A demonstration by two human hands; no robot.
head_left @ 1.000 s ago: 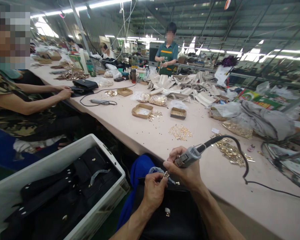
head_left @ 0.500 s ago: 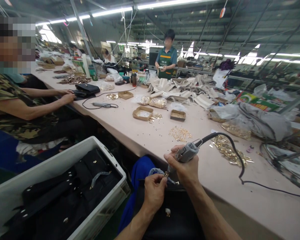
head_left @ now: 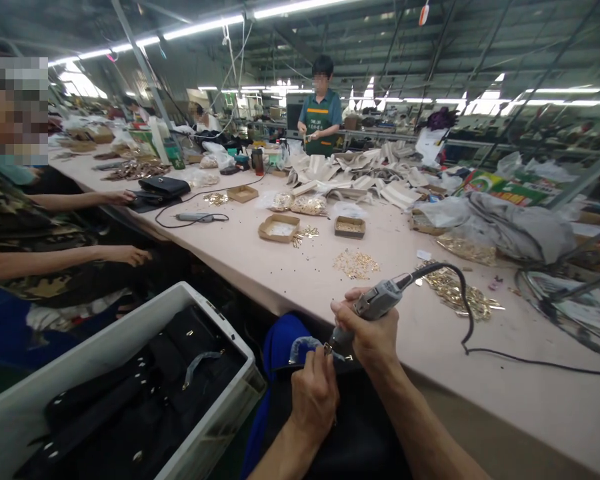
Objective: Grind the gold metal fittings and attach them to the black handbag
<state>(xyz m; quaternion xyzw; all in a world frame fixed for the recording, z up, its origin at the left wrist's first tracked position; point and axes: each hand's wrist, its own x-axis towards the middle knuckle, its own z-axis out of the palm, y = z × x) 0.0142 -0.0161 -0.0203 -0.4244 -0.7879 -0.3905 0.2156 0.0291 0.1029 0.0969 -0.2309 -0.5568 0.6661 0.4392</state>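
My right hand [head_left: 377, 333] is wrapped around a grey electric screwdriver [head_left: 379, 300], tilted with its tip pointing down and left. My left hand [head_left: 315, 393] pinches a small gold metal fitting [head_left: 327, 349] right at the screwdriver's tip. Below both hands a black leather bag [head_left: 363, 427] lies across my lap, partly covered by my forearms. Its handle [head_left: 304, 343], wrapped in clear plastic, shows just behind my left fingers. Whether the tip sits in a screw is too small to tell.
Left of me stands a white crate [head_left: 230, 323] with black bags. On the table [head_left: 240, 267] lie gold fittings [head_left: 460, 290], small gold parts [head_left: 356, 264] and cardboard trays [head_left: 279, 229]. The screwdriver's cord [head_left: 464, 293] trails right. A co-worker [head_left: 55, 247] sits at left; another person [head_left: 321, 113] stands behind the table.
My left hand has turned, its back now facing up, with the fitting still at the screwdriver's tip. The seated co-worker has lowered one hand from the black bag on the table.
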